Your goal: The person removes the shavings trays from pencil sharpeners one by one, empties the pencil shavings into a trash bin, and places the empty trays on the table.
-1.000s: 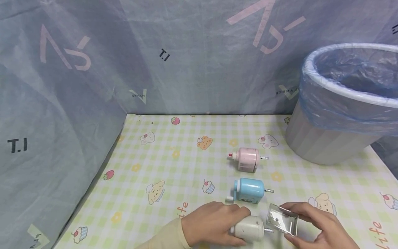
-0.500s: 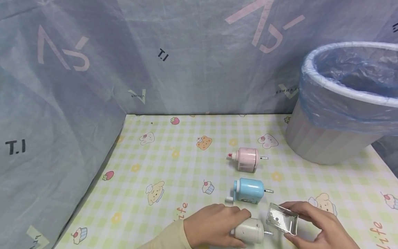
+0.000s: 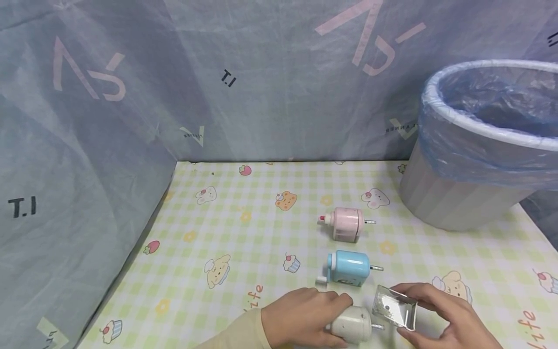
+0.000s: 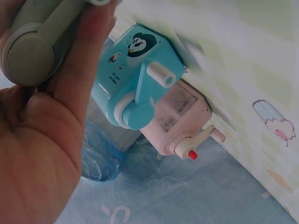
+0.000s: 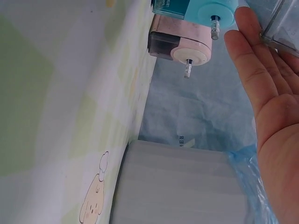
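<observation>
In the head view, my left hand (image 3: 301, 317) grips a cream-white hand-crank pencil sharpener (image 3: 354, 325) near the table's front edge. A short silvery stub sticks out of its right end. Just right of it, my right hand (image 3: 449, 315) holds a clear plastic shavings drawer (image 3: 394, 308) between thumb and fingers, its open side up and tilted. Dark specks cling to the drawer's inside. The left wrist view shows the cream sharpener's crank (image 4: 58, 23) close up beside the palm. Only a corner of the drawer (image 5: 285, 28) shows in the right wrist view.
Behind the hands stand a blue pencil sharpener (image 3: 350, 266) and, farther back, a pink one (image 3: 347, 224). At the back right is a grey bin (image 3: 462, 198) lined with a blue plastic bag (image 3: 475, 160). Grey-blue cloth (image 3: 279, 97) encloses the checked table (image 3: 244, 310).
The left hand and the cream sharpener have shifted slightly to the right. My right hand keeps the drawer nearly still.
</observation>
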Demonstrator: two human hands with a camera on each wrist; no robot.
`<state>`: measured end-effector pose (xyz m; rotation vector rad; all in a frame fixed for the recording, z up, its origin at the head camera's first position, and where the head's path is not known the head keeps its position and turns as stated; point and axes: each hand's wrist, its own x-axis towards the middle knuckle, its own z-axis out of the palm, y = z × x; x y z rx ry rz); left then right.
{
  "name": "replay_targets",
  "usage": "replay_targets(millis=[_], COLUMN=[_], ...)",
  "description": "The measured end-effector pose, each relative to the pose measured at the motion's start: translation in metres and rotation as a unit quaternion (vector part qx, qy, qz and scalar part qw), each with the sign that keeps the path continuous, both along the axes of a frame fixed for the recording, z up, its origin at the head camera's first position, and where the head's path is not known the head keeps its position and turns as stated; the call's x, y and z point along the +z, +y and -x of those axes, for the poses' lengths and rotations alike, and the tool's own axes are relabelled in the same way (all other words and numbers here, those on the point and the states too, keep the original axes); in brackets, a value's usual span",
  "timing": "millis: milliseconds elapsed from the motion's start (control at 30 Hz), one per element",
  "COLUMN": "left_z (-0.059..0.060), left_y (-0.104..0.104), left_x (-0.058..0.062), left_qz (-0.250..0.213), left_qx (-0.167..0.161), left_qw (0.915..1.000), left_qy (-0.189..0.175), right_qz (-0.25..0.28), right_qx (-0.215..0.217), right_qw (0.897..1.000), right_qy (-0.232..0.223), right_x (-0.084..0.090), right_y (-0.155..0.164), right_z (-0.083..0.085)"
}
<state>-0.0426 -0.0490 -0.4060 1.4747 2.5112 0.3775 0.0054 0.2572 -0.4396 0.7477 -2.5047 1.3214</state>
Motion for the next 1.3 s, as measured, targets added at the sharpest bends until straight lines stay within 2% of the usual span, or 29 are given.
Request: replay_targets(millis=[633,800,900,967,1100,1233,1300], left_z=[-0.001,-0.001,-0.001,-0.002,-0.003,-0.004,-0.004], left_y=[0.001,0.001,0.002,0.002,0.003,0.002,0.002], left_x=[-0.008,-0.008,-0.008,-0.008,-0.007,-0.007,-0.009], left_qz=[0.011,0.011,0.014,0.019,0.027,0.027,0.019], left_qx=[0.004,0.007,0.005,-0.001,-0.012,-0.017,-0.02], left_qw=[0.9998,0.999,0.9987,0.9992,0.9994,0.9979,0.9967], left_qy=[-0.017,-0.042,-0.048,-0.036,0.018,0.057,0.077], right_qz=[-0.017,-0.018,-0.008,0.002,0.005,0.013,0.036], right_qx=[-0.012,-0.031,-0.04,-0.044,-0.053,-0.046,-0.034], right_qw=[1.0,0.999,0.999,0.999,0.998,0.998,0.998], right_qy=[-0.015,-0.021,-0.01,0.001,0.021,0.037,0.046], right_x=[0.002,0.003,0.004,0.005,0.009,0.015,0.016], right_y=[-0.002,-0.003,-0.004,-0.004,-0.005,-0.006,-0.005], right_z=[0.0,-0.001,-0.001,-0.001,0.001,0.004,0.005])
